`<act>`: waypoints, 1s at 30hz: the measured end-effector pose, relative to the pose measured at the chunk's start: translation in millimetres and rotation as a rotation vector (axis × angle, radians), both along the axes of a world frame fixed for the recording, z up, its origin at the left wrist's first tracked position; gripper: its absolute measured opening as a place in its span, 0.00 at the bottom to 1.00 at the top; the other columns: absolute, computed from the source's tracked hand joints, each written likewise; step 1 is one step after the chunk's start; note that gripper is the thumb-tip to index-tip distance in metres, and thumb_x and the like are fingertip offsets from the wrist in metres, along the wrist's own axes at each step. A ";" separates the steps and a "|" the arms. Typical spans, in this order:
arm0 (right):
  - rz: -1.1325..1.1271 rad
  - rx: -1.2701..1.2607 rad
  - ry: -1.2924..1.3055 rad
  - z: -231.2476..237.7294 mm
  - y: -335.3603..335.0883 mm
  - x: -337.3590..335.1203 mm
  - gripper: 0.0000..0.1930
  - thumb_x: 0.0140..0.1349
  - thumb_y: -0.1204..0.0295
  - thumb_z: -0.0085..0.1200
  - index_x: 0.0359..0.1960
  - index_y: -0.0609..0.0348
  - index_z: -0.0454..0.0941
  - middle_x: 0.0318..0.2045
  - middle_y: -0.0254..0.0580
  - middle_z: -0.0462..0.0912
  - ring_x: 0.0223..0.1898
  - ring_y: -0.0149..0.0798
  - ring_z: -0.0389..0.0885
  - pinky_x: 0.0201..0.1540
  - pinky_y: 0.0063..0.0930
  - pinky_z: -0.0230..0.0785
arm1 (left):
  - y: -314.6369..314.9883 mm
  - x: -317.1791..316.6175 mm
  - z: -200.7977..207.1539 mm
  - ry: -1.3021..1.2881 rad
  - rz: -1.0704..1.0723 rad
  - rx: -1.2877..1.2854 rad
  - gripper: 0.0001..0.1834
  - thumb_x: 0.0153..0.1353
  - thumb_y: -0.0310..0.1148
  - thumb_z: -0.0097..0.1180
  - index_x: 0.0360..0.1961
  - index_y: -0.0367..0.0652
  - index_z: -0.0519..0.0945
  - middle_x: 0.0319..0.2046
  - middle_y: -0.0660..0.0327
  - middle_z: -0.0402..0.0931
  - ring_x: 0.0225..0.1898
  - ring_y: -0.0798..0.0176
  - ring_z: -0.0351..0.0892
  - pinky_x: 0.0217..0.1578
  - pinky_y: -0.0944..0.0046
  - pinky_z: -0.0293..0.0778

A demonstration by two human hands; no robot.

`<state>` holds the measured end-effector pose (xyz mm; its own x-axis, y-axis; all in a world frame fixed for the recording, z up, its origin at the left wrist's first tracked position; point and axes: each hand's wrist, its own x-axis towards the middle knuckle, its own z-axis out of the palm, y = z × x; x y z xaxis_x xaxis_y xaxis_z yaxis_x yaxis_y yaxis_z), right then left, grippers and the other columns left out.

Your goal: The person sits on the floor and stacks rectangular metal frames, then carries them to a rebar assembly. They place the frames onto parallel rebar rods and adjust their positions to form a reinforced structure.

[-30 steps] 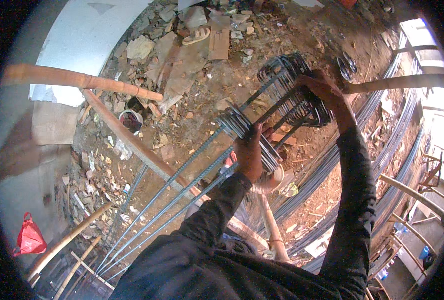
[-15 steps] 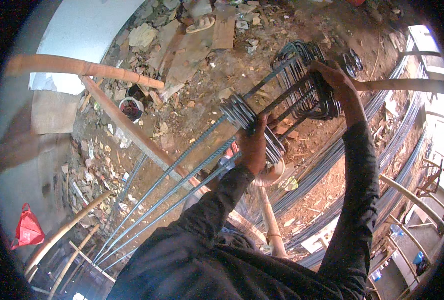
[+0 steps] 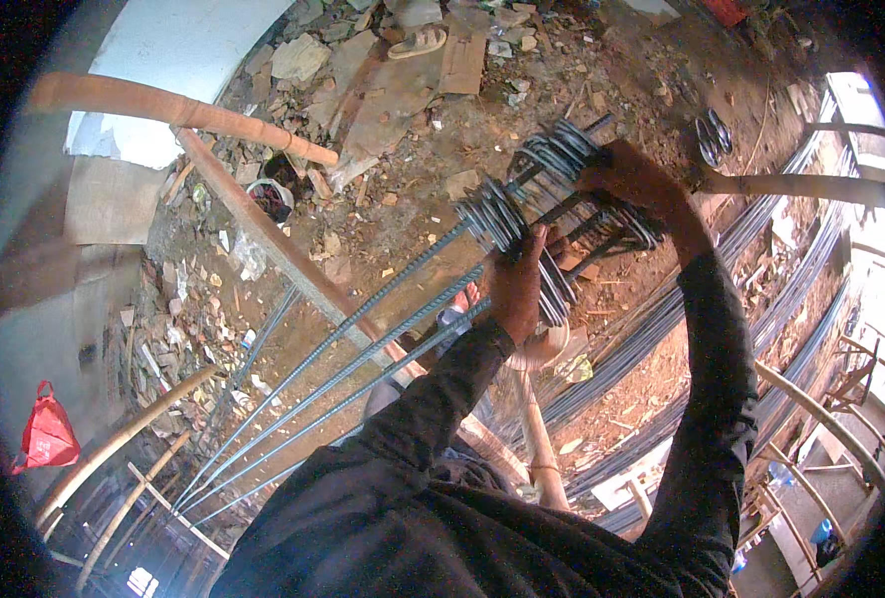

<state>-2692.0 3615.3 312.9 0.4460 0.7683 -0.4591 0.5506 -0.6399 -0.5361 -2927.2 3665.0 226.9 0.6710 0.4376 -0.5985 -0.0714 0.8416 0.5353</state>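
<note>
Hands: two, bare: left hand [image 3: 515,289], right hand [image 3: 634,184]. Clusters of bent dark-grey steel stirrups: two, one by each hand, left [image 3: 489,214] and right [image 3: 558,149]; single pieces overlap, uncountable. Blue-grey ribbed steel bars [image 3: 433,304], running toward 8 o'clock: at least three. Red bag [image 3: 49,436], between 8 and 9: one. White round bucket [image 3: 285,204], 10: one. Tan sandal [image 3: 419,42], 12: one. Dark shoes [image 3: 708,142], 2: two.
</note>
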 end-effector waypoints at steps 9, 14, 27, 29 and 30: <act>-0.030 0.062 0.074 -21.0 5.1 -60.0 0.15 0.65 0.63 0.60 0.29 0.64 0.84 0.24 0.49 0.85 0.28 0.43 0.84 0.34 0.43 0.78 | 4.8 -30.9 20.6 0.202 0.056 0.082 0.15 0.74 0.38 0.59 0.53 0.40 0.82 0.47 0.63 0.83 0.48 0.63 0.79 0.55 0.58 0.73; -0.134 -0.056 0.219 -12.3 19.9 -106.0 0.19 0.64 0.59 0.61 0.28 0.67 0.83 0.24 0.55 0.85 0.25 0.45 0.83 0.33 0.45 0.76 | 13.6 -68.6 45.2 0.217 -0.020 0.145 0.16 0.75 0.41 0.59 0.53 0.40 0.81 0.46 0.63 0.83 0.48 0.65 0.78 0.53 0.59 0.73; -0.283 0.182 0.376 -9.1 35.8 -233.0 0.28 0.55 0.51 0.71 0.33 0.71 0.81 0.26 0.61 0.85 0.29 0.56 0.87 0.33 0.49 0.76 | 38.1 -155.1 54.3 0.129 0.181 0.145 0.22 0.69 0.45 0.69 0.54 0.40 0.81 0.49 0.58 0.84 0.48 0.61 0.84 0.48 0.59 0.81; -0.203 0.222 0.246 -17.8 37.9 -246.1 0.28 0.55 0.51 0.71 0.35 0.71 0.80 0.27 0.62 0.84 0.30 0.57 0.86 0.35 0.49 0.76 | 36.7 -163.8 54.8 0.251 0.249 0.140 0.26 0.68 0.46 0.70 0.57 0.41 0.79 0.53 0.58 0.82 0.52 0.61 0.81 0.52 0.57 0.79; -0.157 0.246 0.192 -22.7 38.9 -252.1 0.29 0.55 0.51 0.71 0.36 0.71 0.80 0.27 0.62 0.84 0.31 0.58 0.86 0.36 0.50 0.76 | 36.1 -168.3 54.7 0.215 0.262 0.150 0.27 0.67 0.47 0.71 0.58 0.41 0.78 0.55 0.58 0.81 0.55 0.61 0.80 0.54 0.57 0.78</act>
